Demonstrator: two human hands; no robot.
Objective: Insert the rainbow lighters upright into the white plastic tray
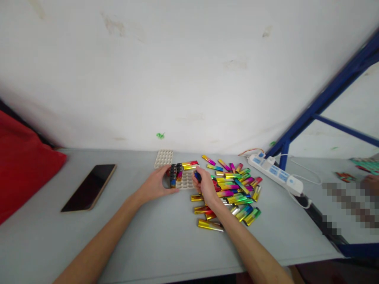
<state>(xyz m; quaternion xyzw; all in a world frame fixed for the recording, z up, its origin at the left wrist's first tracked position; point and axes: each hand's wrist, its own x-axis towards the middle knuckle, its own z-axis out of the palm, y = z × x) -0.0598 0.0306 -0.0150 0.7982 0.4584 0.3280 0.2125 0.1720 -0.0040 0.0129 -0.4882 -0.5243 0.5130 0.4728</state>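
Bare forearms nearest the camera, angled in from the lower edge over a grey table. Left hand at the left end of a pale pocketed tray: thumb along the near side, fingers round the far side, tips partly hidden. Grip spread about the tray's end; cannot tell how firmly pressed.

Right hand at the tray's right end, grip closed, pinching a dark-blue lighter between thumb and forefinger; most of it hidden by the fingers.

In the tray, beside the left hand: two rows of standing lighters, upright, black tops uppermost. Pockets visible to the right of these rows. At the far edge of the tray, two lighters lying flat, side by side, yellow and red in colour.

Right of the tray, partly under the right wrist: loose heap of shiny lighters, gold, green, blue, pink and silver, lying at many angles, some overlapping.

Behind the left hand, near the wall, a second pocketed tray. Well to the left, a dark-screened tablet or phone; beyond, red fabric. To the right, white power strip with cables, beside a blue metal frame.
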